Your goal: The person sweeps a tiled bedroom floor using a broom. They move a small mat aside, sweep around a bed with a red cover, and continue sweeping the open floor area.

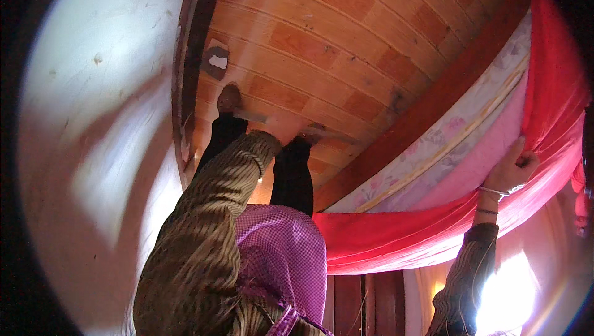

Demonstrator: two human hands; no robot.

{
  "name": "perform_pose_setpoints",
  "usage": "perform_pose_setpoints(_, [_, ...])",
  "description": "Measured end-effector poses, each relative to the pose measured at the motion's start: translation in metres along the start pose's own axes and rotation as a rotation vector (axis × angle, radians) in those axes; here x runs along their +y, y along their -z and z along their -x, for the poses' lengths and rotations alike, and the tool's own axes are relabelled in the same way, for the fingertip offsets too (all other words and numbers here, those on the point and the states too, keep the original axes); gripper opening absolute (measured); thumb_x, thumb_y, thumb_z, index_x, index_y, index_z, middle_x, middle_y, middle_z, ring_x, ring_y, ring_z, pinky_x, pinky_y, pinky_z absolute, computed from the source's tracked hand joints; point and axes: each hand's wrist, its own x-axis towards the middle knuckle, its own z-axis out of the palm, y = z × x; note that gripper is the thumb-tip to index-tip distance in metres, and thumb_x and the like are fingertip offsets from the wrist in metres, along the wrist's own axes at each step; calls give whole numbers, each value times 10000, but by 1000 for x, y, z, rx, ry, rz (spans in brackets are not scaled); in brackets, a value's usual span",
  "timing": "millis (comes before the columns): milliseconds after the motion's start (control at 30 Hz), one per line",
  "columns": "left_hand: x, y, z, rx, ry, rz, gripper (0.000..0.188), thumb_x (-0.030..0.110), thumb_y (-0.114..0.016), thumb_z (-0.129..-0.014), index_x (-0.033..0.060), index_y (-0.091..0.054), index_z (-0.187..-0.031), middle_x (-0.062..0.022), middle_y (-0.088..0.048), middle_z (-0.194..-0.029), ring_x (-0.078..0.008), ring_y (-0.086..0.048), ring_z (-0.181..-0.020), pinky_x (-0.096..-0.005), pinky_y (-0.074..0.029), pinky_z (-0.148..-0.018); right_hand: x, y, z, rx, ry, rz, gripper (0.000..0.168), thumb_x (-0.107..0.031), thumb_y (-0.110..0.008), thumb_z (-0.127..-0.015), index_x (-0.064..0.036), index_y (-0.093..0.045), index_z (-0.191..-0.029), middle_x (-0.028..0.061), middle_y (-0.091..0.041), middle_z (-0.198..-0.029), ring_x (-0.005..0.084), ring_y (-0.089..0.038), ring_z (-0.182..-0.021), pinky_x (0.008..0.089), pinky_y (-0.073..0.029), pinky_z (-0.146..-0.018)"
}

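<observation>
My right hand (pixel 508 171), with a bracelet and a dark band at the wrist, is at the right, its fingers closed on the red cloth (pixel 408 238). The cloth stretches across a bed, from the far right corner towards me. Under it show a pink sheet or blanket (pixel 482 159) and the side of a mattress with a floral pattern (pixel 427 145). My left hand (pixel 284 126) is blurred, low in front of my legs, over the floor. A thin, blurred, stick-like thing appears on both sides of it; whether the hand holds it cannot be told.
The bed's wooden side rail (pixel 417 99) runs diagonally beside the tiled or wood-patterned floor (pixel 334 53). A pale wall (pixel 102 104) with a dark skirting edge (pixel 185 57) stands at the left. A grey and white thing (pixel 216 61) lies near my foot. Bright light enters at lower right.
</observation>
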Motion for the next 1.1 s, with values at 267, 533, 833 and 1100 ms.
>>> perform_pose_setpoints(267, [-67,-37,93,-367,301,3,142,169,-572,-805,91,-625,-911,-127,-665,-814,-300,-657,-782,-432,-515,-639,-20,2,3,12,25,46,422,-348,-670,-831,-15,-434,-728,54,-416,-689,203,-390,-661,332,-388,-620])
perform_pose_setpoints(533, [-91,-78,201,-402,632,40,250,168,-588,-795,35,-578,-1006,-163,-636,-873,-295,-638,-800,-414,-521,-607,-19,-7,1,-23,52,92,462,-396,-681,-810,7,-462,-749,76,-459,-698,218,-421,-653,346,-408,-613])
perform_pose_setpoints(833, [-89,-112,239,-199,628,10,112,158,-589,-792,91,-626,-874,-119,-662,-782,-278,-655,-756,-415,-489,-614,5,-4,-15,-47,103,300,524,-505,-630,-799,8,-526,-804,158,-560,-748,303,-509,-681,412,-430,-645])
perform_pose_setpoints(1100, [-156,-196,296,-262,676,64,122,154,-566,-814,78,-594,-905,-136,-651,-757,-314,-648,-736,-432,-501,-666,4,7,15,-147,404,323,691,-411,-621,-826,114,-418,-1226,279,-470,-1223,387,-465,-1129,413,-367,-981])
